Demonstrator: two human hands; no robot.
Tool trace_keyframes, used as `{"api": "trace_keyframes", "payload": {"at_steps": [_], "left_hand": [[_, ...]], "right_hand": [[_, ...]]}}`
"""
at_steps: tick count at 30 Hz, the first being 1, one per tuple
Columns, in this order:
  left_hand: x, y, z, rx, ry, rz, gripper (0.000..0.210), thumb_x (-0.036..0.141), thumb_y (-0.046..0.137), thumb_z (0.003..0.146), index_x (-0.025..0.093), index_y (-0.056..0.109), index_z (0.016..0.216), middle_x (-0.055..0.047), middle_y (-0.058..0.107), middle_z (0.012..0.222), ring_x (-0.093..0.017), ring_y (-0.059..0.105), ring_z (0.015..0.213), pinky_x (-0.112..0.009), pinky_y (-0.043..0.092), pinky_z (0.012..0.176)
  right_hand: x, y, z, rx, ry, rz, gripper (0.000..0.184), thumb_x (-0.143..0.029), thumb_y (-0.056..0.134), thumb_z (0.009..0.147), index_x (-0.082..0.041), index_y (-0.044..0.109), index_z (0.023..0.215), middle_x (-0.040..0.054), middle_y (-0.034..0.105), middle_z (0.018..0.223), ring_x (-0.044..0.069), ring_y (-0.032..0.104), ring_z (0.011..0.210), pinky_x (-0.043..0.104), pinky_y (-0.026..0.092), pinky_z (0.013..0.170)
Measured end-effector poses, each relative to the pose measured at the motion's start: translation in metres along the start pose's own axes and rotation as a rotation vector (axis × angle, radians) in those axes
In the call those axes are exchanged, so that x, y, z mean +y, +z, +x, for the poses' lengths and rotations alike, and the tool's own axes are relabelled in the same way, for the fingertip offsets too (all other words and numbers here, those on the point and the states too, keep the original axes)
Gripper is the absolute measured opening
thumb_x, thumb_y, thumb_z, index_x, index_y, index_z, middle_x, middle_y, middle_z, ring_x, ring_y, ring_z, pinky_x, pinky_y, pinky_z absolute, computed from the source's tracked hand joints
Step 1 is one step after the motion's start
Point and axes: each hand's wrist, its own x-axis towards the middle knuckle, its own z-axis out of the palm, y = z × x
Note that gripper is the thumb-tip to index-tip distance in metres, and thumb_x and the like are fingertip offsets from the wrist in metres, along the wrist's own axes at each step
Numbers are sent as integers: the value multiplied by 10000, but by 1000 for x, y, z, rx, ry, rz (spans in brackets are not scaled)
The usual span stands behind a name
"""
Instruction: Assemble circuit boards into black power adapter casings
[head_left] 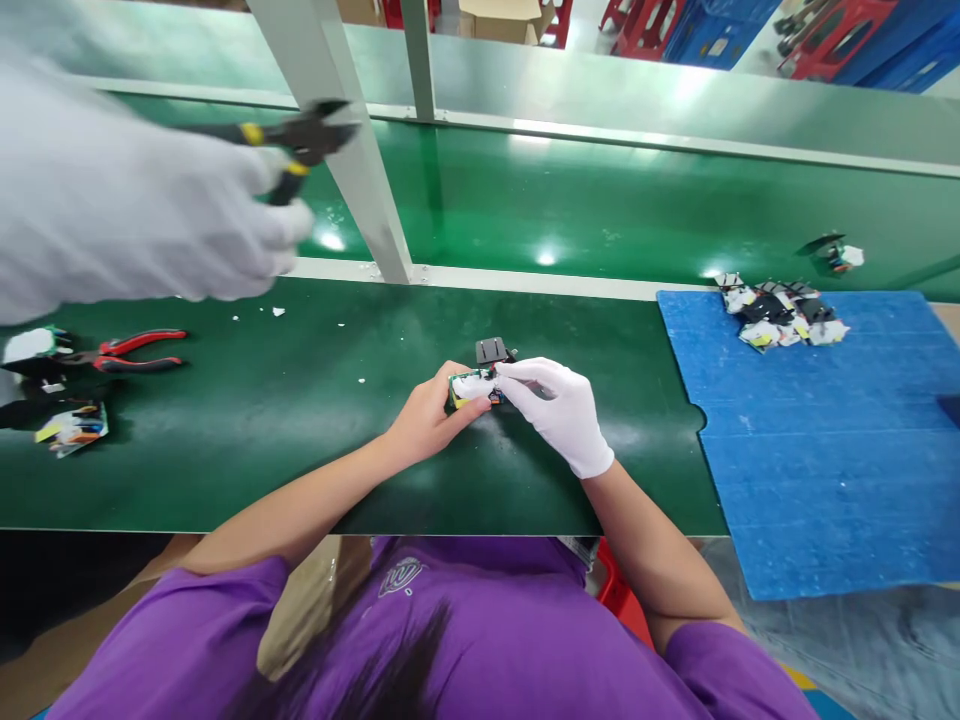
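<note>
My bare left hand (427, 418) grips a small circuit board (474, 387) between thumb and fingers, just above the green bench. White filler, a yellow part and small components show on the board. A black finned plate (492, 350) stands at its far side; I cannot tell whether it is attached. My right hand (561, 412), in a white glove, has its thumb and fingertips pinched together at the board's right edge. Whatever sits between those fingertips is too small to make out.
A co-worker's white-gloved hand (172, 215) holds cutters (311, 135) at upper left. Red-handled pliers (142, 352) and more boards (75, 428) lie at left. Several assemblies (784, 315) are heaped on a blue sheet (817, 450) at right. A metal post (352, 150) rises beyond my hands.
</note>
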Motion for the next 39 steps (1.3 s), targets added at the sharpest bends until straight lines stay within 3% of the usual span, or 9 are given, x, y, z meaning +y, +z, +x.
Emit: {"api": "trace_keyframes", "payload": {"at_steps": [10, 16, 25, 31, 34, 39], "left_hand": [[-7, 0, 3, 31, 115, 266, 367, 538, 478, 873, 207, 566, 1003, -44, 716, 926, -188, 681, 832, -281, 523, 753], [-14, -1, 4, 61, 145, 420, 368, 512, 462, 870, 211, 618, 1013, -65, 736, 941, -225, 702, 818, -300, 541, 746], [-12, -2, 6, 32, 77, 438, 450, 585, 440, 846, 209, 638, 995, -35, 738, 889, -146, 518, 422, -301, 495, 607], [-13, -3, 6, -10, 61, 455, 463, 600, 445, 859, 209, 624, 1030, -49, 740, 960, -139, 518, 419, -309, 496, 628], [-16, -2, 7, 6, 81, 464, 472, 605, 448, 853, 207, 622, 1037, -56, 742, 971, -143, 521, 420, -310, 500, 631], [-20, -4, 8, -63, 68, 500, 499, 619, 437, 854, 200, 622, 1051, -58, 731, 950, -161, 550, 440, -310, 493, 597]], "right_hand": [[4, -8, 3, -51, -225, -274, 84, -192, 677, 880, -198, 759, 863, 29, 754, 834, 129, 666, 698, 240, 520, 712], [8, -6, 4, -130, -137, -399, 109, -235, 698, 883, -194, 742, 792, 14, 737, 794, 118, 659, 697, 209, 490, 710], [13, -1, 10, -178, -80, -460, 83, -217, 697, 857, -168, 714, 792, 30, 730, 825, 128, 667, 747, 198, 470, 701], [13, 3, 11, -168, 43, -424, 55, -216, 711, 804, -170, 684, 793, 11, 704, 791, 115, 633, 678, 198, 462, 660], [16, 5, 10, -161, 45, -438, 78, -215, 706, 792, -179, 649, 751, 4, 690, 773, 122, 629, 687, 208, 453, 656], [20, 9, 11, -146, 41, -482, 140, -229, 707, 766, -190, 596, 690, -2, 667, 740, 135, 623, 704, 223, 440, 668]]}}
